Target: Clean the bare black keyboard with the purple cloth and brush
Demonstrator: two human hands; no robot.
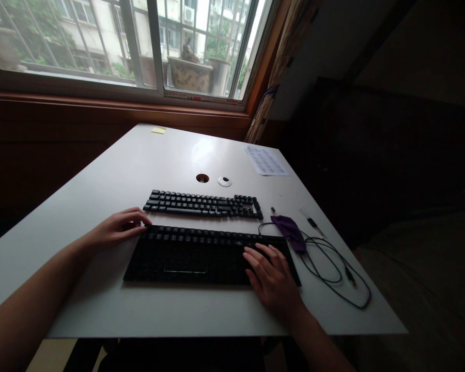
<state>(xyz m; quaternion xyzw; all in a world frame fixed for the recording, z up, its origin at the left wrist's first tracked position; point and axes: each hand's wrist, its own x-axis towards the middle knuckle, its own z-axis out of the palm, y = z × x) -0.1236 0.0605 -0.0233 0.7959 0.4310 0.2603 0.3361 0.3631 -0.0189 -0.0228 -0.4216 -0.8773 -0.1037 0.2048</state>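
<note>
A black keyboard base lies flat near the front of the white table, with keycaps along its upper rows and a darker area below them. Behind it, several loose black keycaps are laid out in rows. My left hand is at the base's upper left corner, thumb and fingertips brought together there; whatever is between them is too small to make out. Over the right part of the base rests my right hand, its fingers spread and holding nothing.
To the right lie a purple cloth, a coiled black cable and a small wire tool. Farther back are a printed sheet, a round white cover, a table hole and yellow notes.
</note>
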